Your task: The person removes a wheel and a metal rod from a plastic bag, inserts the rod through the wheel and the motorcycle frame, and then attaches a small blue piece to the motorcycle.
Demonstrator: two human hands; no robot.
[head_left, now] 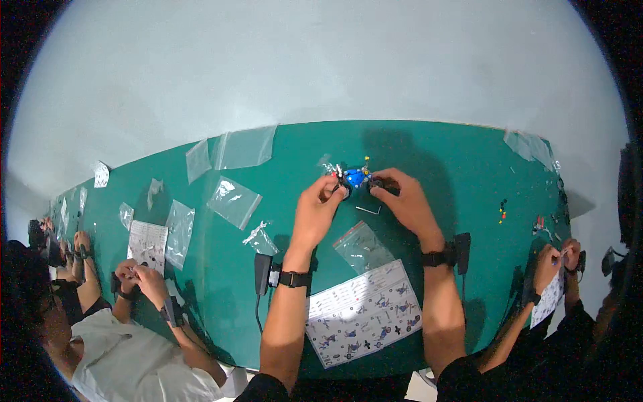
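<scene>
A small blue toy motorcycle (355, 177) with black wheels is held between my two hands over the green table. My left hand (319, 206) pinches the wheel at its left end. At the other end, my right hand (400, 199) has thumb and fingers closed on the right wheel. Just below the motorcycle lies a small L-shaped hex key (370, 209). A printed instruction sheet (365, 313) rests between my forearms, and a clear zip bag (362, 246) touches its upper edge.
Several clear plastic bags (234, 202) are spread over the left of the green table (301, 144). Small coloured parts (503, 212) lie to the right. One person's hands (144, 278) work at the left, another person's hands (559, 258) at the right.
</scene>
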